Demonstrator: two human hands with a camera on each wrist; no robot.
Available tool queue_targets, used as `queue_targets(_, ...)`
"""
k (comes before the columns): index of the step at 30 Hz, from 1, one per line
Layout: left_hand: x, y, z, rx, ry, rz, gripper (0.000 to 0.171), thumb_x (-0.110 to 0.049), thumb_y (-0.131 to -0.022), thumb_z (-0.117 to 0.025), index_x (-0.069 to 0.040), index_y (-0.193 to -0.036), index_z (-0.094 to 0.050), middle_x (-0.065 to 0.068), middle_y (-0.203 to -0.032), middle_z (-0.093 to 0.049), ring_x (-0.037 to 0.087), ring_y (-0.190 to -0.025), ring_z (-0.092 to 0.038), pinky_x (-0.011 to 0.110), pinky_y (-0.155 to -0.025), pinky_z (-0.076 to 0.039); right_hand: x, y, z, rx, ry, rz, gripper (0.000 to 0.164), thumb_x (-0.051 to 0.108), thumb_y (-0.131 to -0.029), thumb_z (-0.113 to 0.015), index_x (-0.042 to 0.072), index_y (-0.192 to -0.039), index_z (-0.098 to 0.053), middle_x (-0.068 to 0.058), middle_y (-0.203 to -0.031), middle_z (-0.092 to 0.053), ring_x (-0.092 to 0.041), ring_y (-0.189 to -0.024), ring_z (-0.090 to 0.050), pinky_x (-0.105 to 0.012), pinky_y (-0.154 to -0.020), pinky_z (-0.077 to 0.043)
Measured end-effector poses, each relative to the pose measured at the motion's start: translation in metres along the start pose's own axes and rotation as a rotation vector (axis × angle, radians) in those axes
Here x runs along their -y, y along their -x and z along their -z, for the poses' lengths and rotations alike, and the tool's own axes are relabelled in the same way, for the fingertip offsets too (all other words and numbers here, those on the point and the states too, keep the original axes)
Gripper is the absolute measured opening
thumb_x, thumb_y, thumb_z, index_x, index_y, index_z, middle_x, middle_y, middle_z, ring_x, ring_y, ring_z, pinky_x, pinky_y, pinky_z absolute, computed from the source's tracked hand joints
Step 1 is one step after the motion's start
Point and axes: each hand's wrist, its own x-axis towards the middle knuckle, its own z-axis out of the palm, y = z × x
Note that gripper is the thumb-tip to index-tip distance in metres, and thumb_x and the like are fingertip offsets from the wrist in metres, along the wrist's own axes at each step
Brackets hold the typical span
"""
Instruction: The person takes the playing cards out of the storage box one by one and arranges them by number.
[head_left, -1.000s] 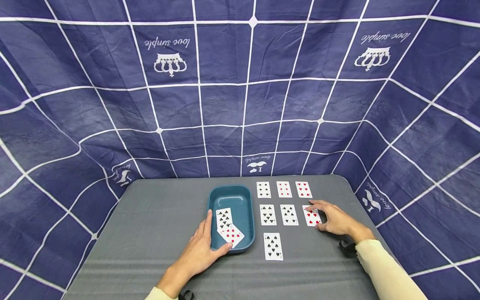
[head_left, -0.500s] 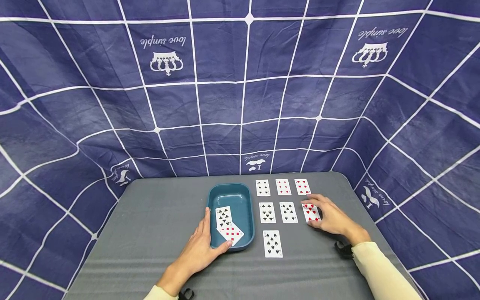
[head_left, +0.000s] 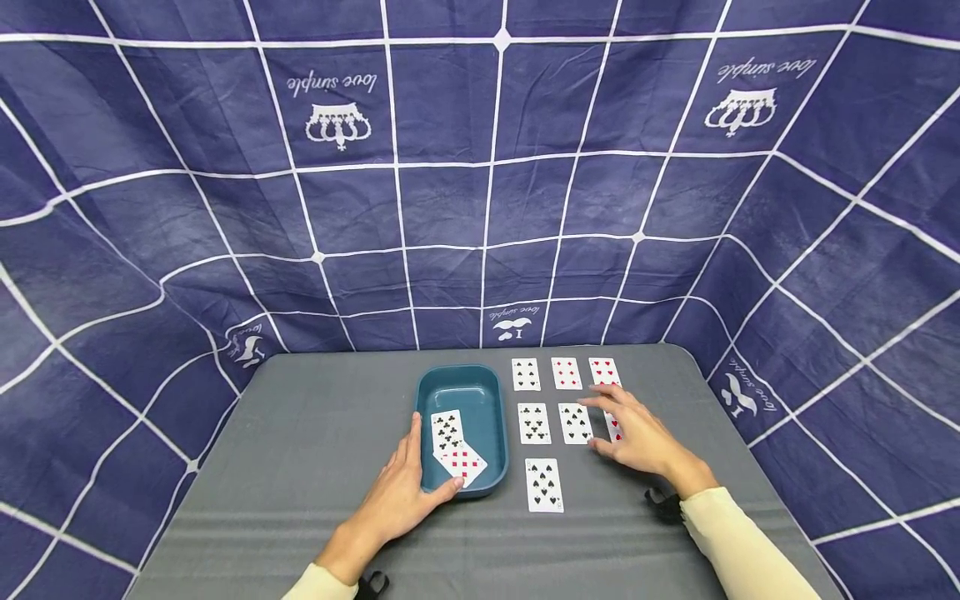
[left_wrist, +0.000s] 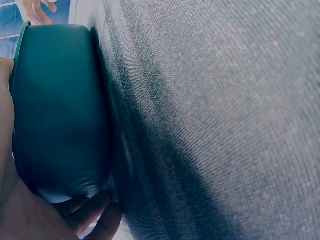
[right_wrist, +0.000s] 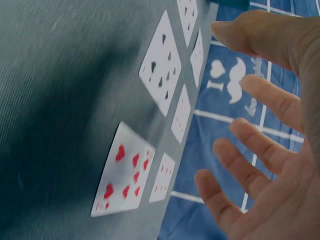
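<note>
My left hand (head_left: 397, 492) holds the blue-green tray (head_left: 498, 467) at its front left corner, thumb at the front rim and fingers along the left wall. Inside the tray a diamond playing card (head_left: 467, 467) overlaps a club card (head_left: 446, 429). My right hand (head_left: 637, 433) hovers with spread fingers and nothing in its grasp. Its thumb and fingertips are nearest the middle-row spade card (head_left: 573, 423). Under that hand the heart card (right_wrist: 125, 172) lies on the cloth, partly hidden in the head view. In the left wrist view the tray's outer wall (left_wrist: 60, 100) fills the hand's span.
Left of the spade card lies another club card (head_left: 534, 425). A back row has a spade card (head_left: 526, 375), a diamond card (head_left: 566, 373) and a heart card (head_left: 602, 369). One more spade card (head_left: 543, 486) lies in front. Blue checked cloth walls (head_left: 450, 208) enclose the grey table (head_left: 315, 433).
My right hand has moved left from the middle-row heart card to the spade card beside it. The cards stay in place, and my left hand stays at the tray.
</note>
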Motion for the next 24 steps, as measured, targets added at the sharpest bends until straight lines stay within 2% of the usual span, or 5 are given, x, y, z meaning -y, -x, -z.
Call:
queue_targets(13,-0.002,0.0,0.003,0.002,-0.003,-0.015,0.138,-0.072,-0.097,-0.085,-0.003,-0.187,-0.006,0.031,-0.179,-0.046,0.057,-0.158,-0.056,0.079,-0.124,-0.047,0.026,-0.012,-0.012,0.02,-0.014,0.033,0.066,0.018,-0.091,-0.096,0.017,-0.154,-0.076,-0.018,-0.168,-0.062,-0.046,-0.154,-0.062,-0.075,-0.112,-0.057)
queue_targets(18,0.0,-0.004,0.003,0.009,-0.015,-0.004,0.141,-0.073,-0.096,-0.085,-0.005,-0.188,-0.004,0.03,-0.181,-0.044,0.056,-0.162,-0.053,0.079,-0.127,-0.044,0.038,-0.021,-0.014,0.01,-0.019,0.065,0.064,0.02,-0.092,-0.096,0.022,-0.154,-0.076,-0.016,-0.169,-0.063,-0.043,-0.154,-0.063,-0.069,-0.115,-0.059)
queue_targets(24,0.002,-0.005,0.001,0.02,-0.026,-0.008,0.144,-0.079,-0.094,-0.083,-0.004,-0.188,-0.004,0.029,-0.181,-0.044,0.054,-0.164,-0.05,0.075,-0.131,-0.043,0.059,-0.034,-0.016,0.019,-0.036,0.081,0.064,0.021,-0.095,-0.095,0.022,-0.155,-0.075,-0.015,-0.169,-0.062,-0.045,-0.153,-0.064,-0.072,-0.121,-0.054)
